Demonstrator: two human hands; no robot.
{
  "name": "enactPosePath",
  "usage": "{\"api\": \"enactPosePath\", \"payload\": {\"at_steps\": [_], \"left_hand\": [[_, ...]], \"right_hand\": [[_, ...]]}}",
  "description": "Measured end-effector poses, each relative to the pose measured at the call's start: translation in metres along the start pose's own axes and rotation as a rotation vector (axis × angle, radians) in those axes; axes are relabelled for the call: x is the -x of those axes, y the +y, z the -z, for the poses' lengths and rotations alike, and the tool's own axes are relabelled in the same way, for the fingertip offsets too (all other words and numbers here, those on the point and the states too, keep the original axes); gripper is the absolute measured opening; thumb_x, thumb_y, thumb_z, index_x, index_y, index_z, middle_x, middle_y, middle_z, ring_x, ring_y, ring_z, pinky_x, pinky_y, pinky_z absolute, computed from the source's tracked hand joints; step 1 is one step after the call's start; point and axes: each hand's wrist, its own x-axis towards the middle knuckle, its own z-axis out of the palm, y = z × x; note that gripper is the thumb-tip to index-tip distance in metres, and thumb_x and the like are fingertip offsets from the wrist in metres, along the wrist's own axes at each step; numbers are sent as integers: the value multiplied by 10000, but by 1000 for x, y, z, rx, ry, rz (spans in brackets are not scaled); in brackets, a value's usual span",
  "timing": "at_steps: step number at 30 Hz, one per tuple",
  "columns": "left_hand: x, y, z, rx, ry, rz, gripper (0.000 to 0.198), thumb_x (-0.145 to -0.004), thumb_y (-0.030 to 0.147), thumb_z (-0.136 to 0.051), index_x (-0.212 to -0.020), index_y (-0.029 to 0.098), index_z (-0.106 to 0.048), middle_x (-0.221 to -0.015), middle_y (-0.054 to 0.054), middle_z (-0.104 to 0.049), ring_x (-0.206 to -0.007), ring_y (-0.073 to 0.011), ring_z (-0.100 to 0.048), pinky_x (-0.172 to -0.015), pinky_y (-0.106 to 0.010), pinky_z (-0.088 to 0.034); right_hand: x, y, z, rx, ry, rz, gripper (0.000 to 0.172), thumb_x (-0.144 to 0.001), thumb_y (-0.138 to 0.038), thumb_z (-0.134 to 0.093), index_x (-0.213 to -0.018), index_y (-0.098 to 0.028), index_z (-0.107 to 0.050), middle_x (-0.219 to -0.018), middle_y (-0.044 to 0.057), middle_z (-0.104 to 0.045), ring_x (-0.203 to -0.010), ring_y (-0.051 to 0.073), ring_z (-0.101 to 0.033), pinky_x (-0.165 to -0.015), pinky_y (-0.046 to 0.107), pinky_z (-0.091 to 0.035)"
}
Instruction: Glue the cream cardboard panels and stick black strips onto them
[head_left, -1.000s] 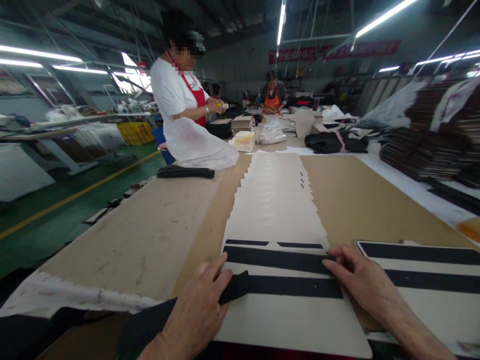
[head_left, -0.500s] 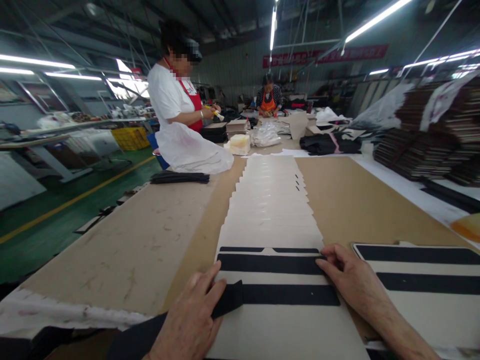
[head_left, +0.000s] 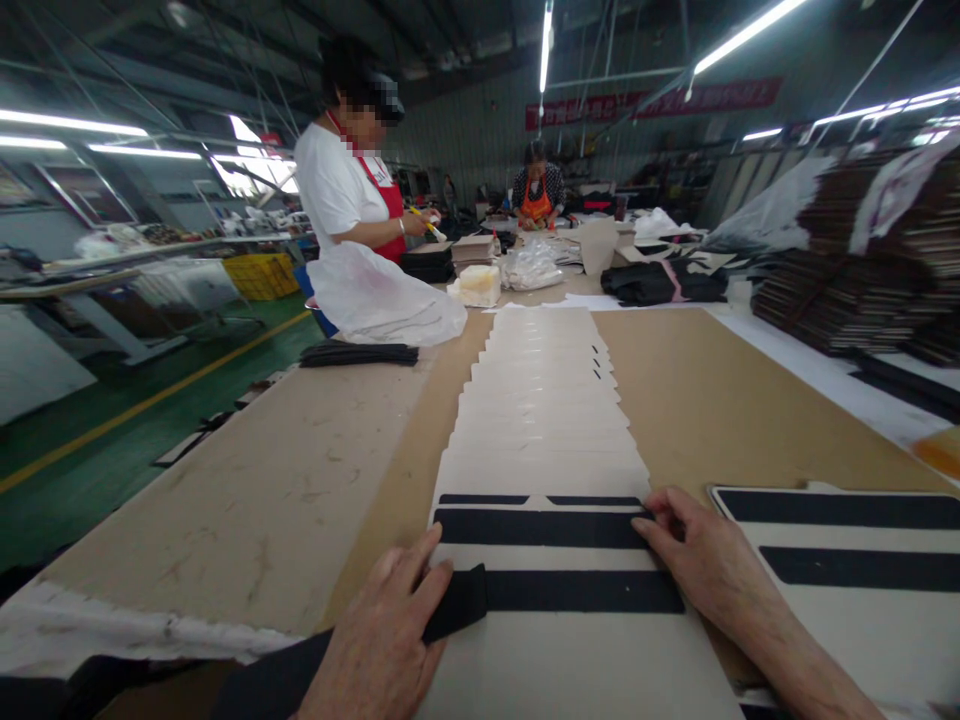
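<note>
In front of me lies a pale panel (head_left: 570, 655) crossed by an upper black strip (head_left: 540, 527) and a lower black strip (head_left: 581, 591). My left hand (head_left: 382, 625) is closed round a loose bundle of black strips (head_left: 459, 603), whose end rests over the lower strip's left part. Its index fingertip touches the left end of the upper strip. At that strip's right end, my right hand (head_left: 694, 545) pinches with thumb and fingers at the panel's edge. Beyond the panel, a row of overlapping pale panels (head_left: 536, 400) runs away from me.
Another pale panel with black strips (head_left: 862, 625) lies at right. A stack of black strips (head_left: 358, 355) and a white sheet (head_left: 382, 300) are at left. Two co-workers stand farther back, one in a red apron (head_left: 386, 205). Tall brown stacks (head_left: 817, 300) line the right side.
My hands have hardly moved. The view has shifted very slightly, and the co-worker at left has moved their hands a little with a yellow-handled brush.
</note>
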Motion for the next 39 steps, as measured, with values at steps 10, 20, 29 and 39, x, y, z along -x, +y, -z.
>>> {"api": "enactPosePath", "payload": {"at_steps": [10, 20, 29, 39], "left_hand": [[2, -5, 2, -76, 90, -94, 532, -694, 75, -576, -1200, 235, -596, -1481, -76, -473, -1189, -273, -543, -999, -405, -518], [1, -11, -3, -81, 75, -107, 576, -662, 94, -576, -1215, 253, -592, -1491, -62, -476, -1170, -281, -557, -986, -394, -515], [-6, 0, 5, -42, -15, -2, 506, -741, 94, -538, -1226, 208, -624, -1425, -82, -555, -1186, -285, -573, -1027, -431, -492], [-57, 46, 55, -154, -333, 103, 614, -848, 136, -498, -1452, 236, -457, -1029, -166, -667, -889, -311, -685, -752, -432, -559]], "right_hand": [[-1, 4, -2, -45, 19, -57, 289, -753, -522, -506, -840, -260, -595, -702, -1, -663, -666, 209, -622, -655, 325, -427], [-2, 3, -5, -51, 53, -68, 241, -804, -464, -510, -859, -247, -602, -721, 16, -669, -672, 216, -621, -657, 340, -432], [-1, 9, -9, 202, 71, 311, 192, -942, -251, -449, -803, -214, -575, -854, 64, -655, -786, 214, -647, -738, 339, -460], [29, -38, -10, 758, 47, 667, 772, -790, 60, -412, -1449, -339, -461, -774, 61, -655, -568, 196, -650, -497, 266, -435]]}}
